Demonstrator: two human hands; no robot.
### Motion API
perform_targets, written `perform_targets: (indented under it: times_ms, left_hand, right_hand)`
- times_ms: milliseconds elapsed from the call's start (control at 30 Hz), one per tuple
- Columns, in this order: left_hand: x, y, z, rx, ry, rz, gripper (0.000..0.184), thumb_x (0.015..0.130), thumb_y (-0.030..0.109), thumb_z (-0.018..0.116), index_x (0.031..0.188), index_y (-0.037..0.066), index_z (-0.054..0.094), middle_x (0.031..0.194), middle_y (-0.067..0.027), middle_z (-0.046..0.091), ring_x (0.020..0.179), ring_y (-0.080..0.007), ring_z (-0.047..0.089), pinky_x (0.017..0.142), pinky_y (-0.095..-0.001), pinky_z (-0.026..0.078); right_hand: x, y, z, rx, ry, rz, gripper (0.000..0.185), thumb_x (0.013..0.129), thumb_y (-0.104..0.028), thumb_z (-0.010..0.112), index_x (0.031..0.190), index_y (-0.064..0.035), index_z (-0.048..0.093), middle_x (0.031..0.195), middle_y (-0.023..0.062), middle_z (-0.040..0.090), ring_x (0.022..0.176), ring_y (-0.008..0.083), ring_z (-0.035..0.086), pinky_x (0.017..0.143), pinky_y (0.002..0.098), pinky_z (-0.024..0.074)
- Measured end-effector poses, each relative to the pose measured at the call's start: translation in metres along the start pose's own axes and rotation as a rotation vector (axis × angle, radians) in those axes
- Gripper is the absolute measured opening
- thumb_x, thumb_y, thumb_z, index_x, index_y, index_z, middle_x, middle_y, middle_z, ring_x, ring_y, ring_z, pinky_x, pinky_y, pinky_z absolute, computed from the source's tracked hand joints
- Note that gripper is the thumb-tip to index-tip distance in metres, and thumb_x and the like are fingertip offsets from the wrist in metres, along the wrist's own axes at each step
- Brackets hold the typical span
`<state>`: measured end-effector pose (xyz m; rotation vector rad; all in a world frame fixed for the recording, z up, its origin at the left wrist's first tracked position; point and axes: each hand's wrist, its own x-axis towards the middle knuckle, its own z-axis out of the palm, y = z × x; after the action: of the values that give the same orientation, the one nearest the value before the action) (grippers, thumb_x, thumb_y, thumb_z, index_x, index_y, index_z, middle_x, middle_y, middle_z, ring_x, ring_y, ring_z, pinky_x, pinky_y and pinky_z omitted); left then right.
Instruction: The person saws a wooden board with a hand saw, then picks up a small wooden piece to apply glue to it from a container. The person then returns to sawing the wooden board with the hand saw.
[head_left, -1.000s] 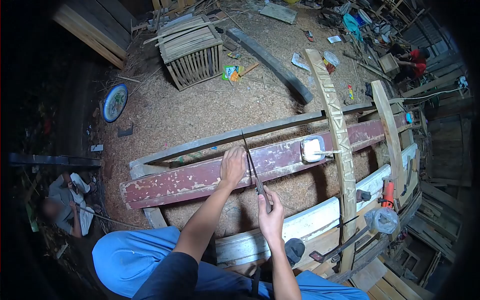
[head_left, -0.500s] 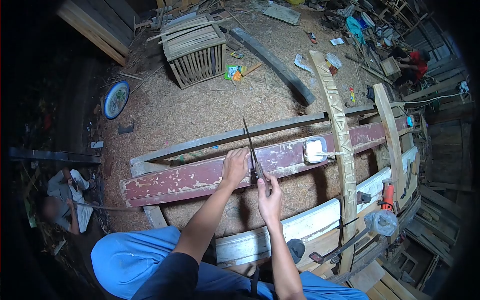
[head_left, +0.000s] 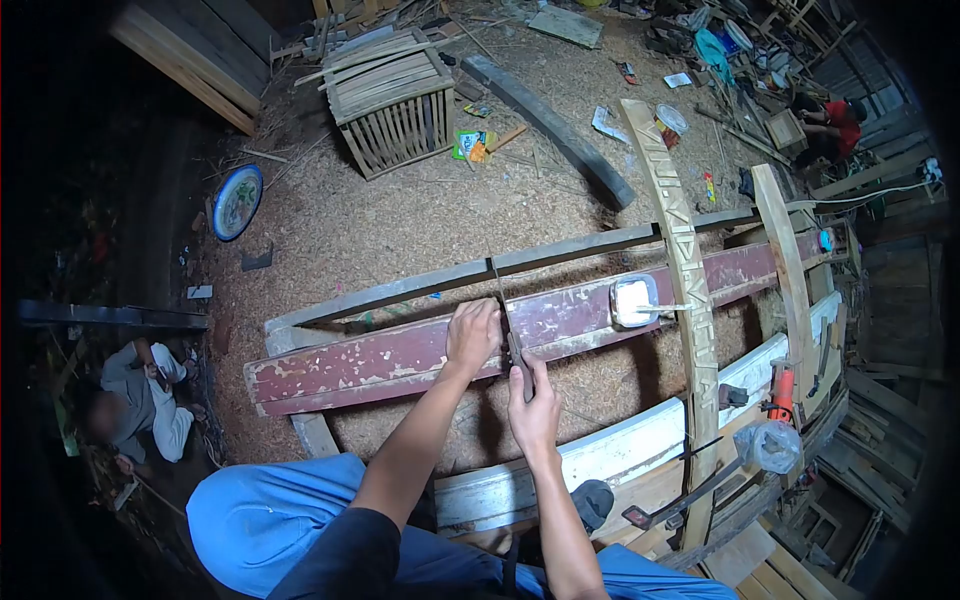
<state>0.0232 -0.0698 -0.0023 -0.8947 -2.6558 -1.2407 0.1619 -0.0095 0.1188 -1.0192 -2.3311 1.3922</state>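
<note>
The right hand (head_left: 534, 400) is closed around the handle of a thin-bladed tool (head_left: 514, 352), probably a saw, its blade running away towards eleven o'clock, over the maroon worktop (head_left: 400, 352). From this grip, the left hand (head_left: 474, 338) lies at about ten to eleven o'clock, its palm down on the worktop just beside the blade, fingers bent; whether it pinches a small piece there I cannot tell. The worked spot, hidden under the fingers and blade, is on the worktop between the two hands.

The step in hand looks like a cutting stroke, with the left hand steadying. Such a stroke calls for a straight blade and left fingertips kept clear of its edge.

A white container (head_left: 631, 302) sits on the worktop at between one and two o'clock. Past it, a carved board (head_left: 688, 272) crosses over the worktop at two o'clock. A red tool (head_left: 782, 396) lies at three, and a white plank (head_left: 610, 443) at four.

On the shaving-strewn floor (head_left: 420, 225), a slatted crate (head_left: 398, 122) stands at eleven and a blue-rimmed basin (head_left: 238, 202) at ten. One person (head_left: 150, 390) sits at nine; another in red (head_left: 842, 128) is between one and two.
</note>
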Motion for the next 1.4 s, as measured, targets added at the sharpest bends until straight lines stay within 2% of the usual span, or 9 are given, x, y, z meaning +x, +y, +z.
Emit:
perform_targets:
  times_ms: [133,333,467,667,900,967,1100,1233,1400]
  left_hand:
    - [0.003,0.006,-0.006,0.037,-0.082,-0.106,0.011,0.091,0.011,0.063,0.097,0.004,0.066,0.092,-0.0171,0.071,0.090,-0.0383,0.066,0.084,-0.0479,0.049]
    - [0.001,-0.002,0.001,-0.007,-0.022,-0.008,0.012,0.091,0.013,0.063,0.100,0.004,0.067,0.095,-0.0166,0.072,0.091,-0.0377,0.067,0.085,-0.0478,0.050]
    - [0.003,0.007,-0.004,0.063,-0.061,-0.118,0.012,0.092,0.014,0.063,0.097,0.004,0.067,0.095,-0.0159,0.073,0.094,-0.0359,0.068,0.086,-0.0459,0.050]
    - [0.003,0.001,-0.002,0.014,-0.016,-0.063,0.013,0.092,0.016,0.064,0.097,0.004,0.067,0.094,-0.0165,0.073,0.091,-0.0388,0.067,0.085,-0.0469,0.051]
    - [0.002,-0.003,0.000,-0.010,-0.004,-0.023,0.017,0.092,0.019,0.066,0.101,0.005,0.069,0.095,-0.0181,0.072,0.091,-0.0409,0.066,0.084,-0.0490,0.050]
    - [0.001,0.001,0.001,0.061,-0.075,-0.160,0.016,0.091,0.018,0.067,0.100,0.005,0.070,0.097,-0.0158,0.073,0.093,-0.0384,0.067,0.087,-0.0469,0.051]
    - [0.002,0.003,-0.001,-0.034,-0.020,-0.021,0.014,0.093,0.018,0.065,0.100,0.007,0.070,0.097,-0.0170,0.073,0.092,-0.0390,0.067,0.086,-0.0472,0.051]
    - [0.002,0.002,0.000,0.042,-0.088,-0.148,0.016,0.092,0.018,0.067,0.100,0.005,0.070,0.100,-0.0138,0.074,0.096,-0.0362,0.069,0.089,-0.0447,0.051]
    - [0.003,0.002,-0.001,0.007,-0.055,-0.048,0.015,0.093,0.019,0.067,0.100,0.006,0.070,0.101,-0.0139,0.074,0.095,-0.0358,0.069,0.087,-0.0455,0.051]
  right_hand:
    - [0.006,0.003,0.012,0.053,0.005,0.060,0.033,0.102,-0.026,0.058,0.128,-0.0081,0.062,0.106,0.0324,0.069,0.102,0.0525,0.064,0.086,0.0553,0.0519]
    - [0.002,0.009,0.005,0.099,0.001,0.051,0.036,0.102,-0.027,0.058,0.131,-0.0064,0.060,0.109,0.0308,0.069,0.108,0.0502,0.064,0.090,0.0518,0.0517]
    - [-0.003,0.014,0.004,0.105,-0.007,0.079,0.035,0.102,-0.026,0.060,0.129,-0.0045,0.061,0.112,0.0300,0.069,0.108,0.0485,0.066,0.091,0.0499,0.0519]
    - [0.009,0.006,0.005,0.138,-0.016,0.100,0.035,0.102,-0.023,0.060,0.127,-0.0001,0.062,0.119,0.0286,0.068,0.115,0.0452,0.064,0.098,0.0454,0.0498]
    - [0.006,0.009,0.004,0.115,-0.004,0.097,0.035,0.102,-0.025,0.059,0.128,-0.0027,0.062,0.118,0.0289,0.068,0.115,0.0454,0.064,0.096,0.0469,0.0505]
    - [0.004,0.017,0.005,0.111,-0.021,0.119,0.036,0.102,-0.026,0.059,0.129,-0.0033,0.062,0.119,0.0288,0.068,0.116,0.0455,0.064,0.096,0.0473,0.0506]
    - [-0.004,0.026,0.003,0.267,0.008,0.052,0.037,0.102,-0.028,0.060,0.132,-0.0065,0.061,0.120,0.0295,0.067,0.115,0.0472,0.063,0.096,0.0476,0.0507]
    - [-0.003,0.021,0.006,0.104,-0.017,0.107,0.036,0.102,-0.026,0.060,0.131,-0.0051,0.061,0.117,0.0271,0.069,0.113,0.0430,0.067,0.096,0.0443,0.0514]
    - [0.000,0.021,0.004,0.231,0.004,0.073,0.034,0.103,-0.023,0.058,0.131,-0.0030,0.060,0.117,0.0261,0.070,0.112,0.0415,0.068,0.096,0.0440,0.0517]
